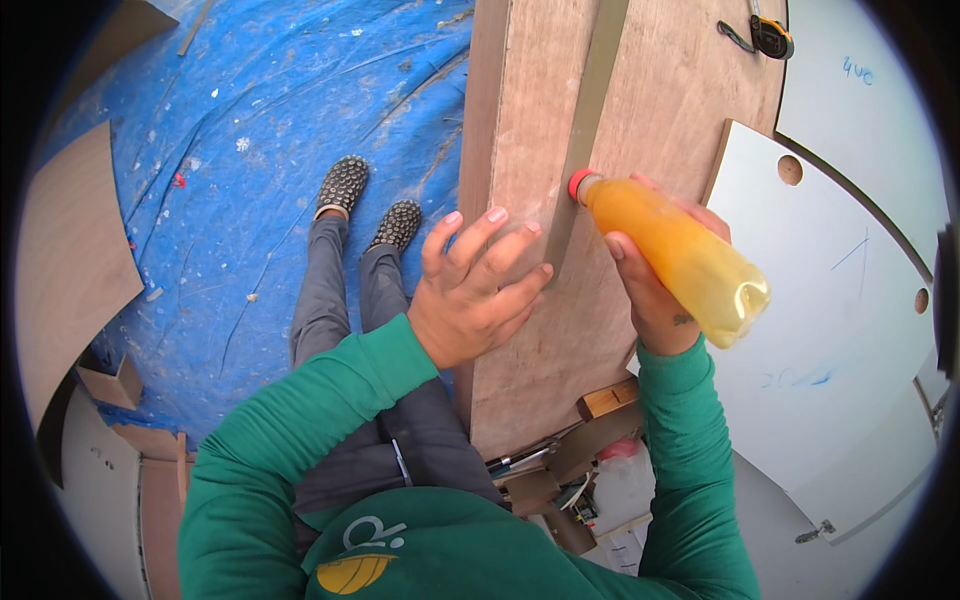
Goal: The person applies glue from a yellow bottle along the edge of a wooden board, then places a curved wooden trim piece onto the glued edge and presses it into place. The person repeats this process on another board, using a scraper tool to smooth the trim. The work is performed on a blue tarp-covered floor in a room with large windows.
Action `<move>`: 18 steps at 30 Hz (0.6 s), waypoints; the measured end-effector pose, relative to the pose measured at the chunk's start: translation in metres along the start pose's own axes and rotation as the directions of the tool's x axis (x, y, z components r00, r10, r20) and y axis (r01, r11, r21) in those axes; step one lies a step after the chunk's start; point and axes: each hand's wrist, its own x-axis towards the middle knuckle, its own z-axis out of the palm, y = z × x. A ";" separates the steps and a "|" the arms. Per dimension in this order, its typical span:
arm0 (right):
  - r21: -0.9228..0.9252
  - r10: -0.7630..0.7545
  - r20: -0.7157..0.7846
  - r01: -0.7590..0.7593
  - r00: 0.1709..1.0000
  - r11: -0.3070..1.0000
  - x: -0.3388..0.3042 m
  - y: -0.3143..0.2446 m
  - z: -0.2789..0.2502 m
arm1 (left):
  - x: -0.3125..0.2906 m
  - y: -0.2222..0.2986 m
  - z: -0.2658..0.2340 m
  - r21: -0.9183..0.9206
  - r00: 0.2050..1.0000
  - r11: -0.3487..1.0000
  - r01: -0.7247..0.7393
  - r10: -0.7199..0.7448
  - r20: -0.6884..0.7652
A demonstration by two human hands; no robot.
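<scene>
A blue tarpaulin (260,130) covers the floor, littered with pale chips. A tape measure (770,35) lies at the bench's far right corner. A white panel (830,330) with 2 round holes rests along the bench's right edge. Curved brown boards (70,260) lie on the tarpaulin's left edge.

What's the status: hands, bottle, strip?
Right hand grips clear plastic bottle of orange liquid, red nozzle against thin grey edging strip. Left hand flat on plywood board beside strip. Nothing obstructing.
</scene>
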 end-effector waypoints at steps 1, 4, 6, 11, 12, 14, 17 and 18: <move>0.063 0.031 -0.041 -0.029 0.999 0.998 0.012 0.000 0.003 | 0.000 0.000 0.000 0.000 1.000 1.000 -0.002 0.002 0.003; 0.059 0.044 -0.051 -0.041 0.998 0.997 0.011 0.000 0.004 | -0.002 -0.002 0.001 -0.004 1.000 1.000 -0.002 0.002 0.006; 0.294 0.077 -0.096 -0.046 0.992 0.955 -0.007 -0.001 0.014 | -0.002 -0.004 -0.002 -0.022 1.000 1.000 0.009 -0.009 0.026; 0.165 -0.009 0.007 0.008 1.000 0.986 -0.012 -0.009 0.011 | -0.003 -0.007 -0.006 -0.044 0.998 0.999 0.000 0.003 0.059; 0.149 -0.002 0.001 0.002 1.000 0.989 0.000 -0.010 0.011 | -0.003 -0.008 -0.006 -0.043 0.997 0.999 -0.003 0.006 0.071; 0.001 -0.033 0.043 0.033 0.999 0.999 0.024 -0.012 0.008 | -0.004 -0.009 -0.007 -0.039 0.996 0.999 -0.007 0.011 0.086; -0.028 -0.069 -0.022 0.068 0.997 0.997 0.028 -0.009 0.010 | -0.005 -0.011 -0.007 -0.031 0.996 0.999 -0.014 0.017 0.090; 0.033 -0.042 -0.037 0.044 0.998 0.999 0.022 -0.008 0.011 | -0.005 -0.012 -0.007 -0.031 0.996 0.999 -0.019 0.021 0.088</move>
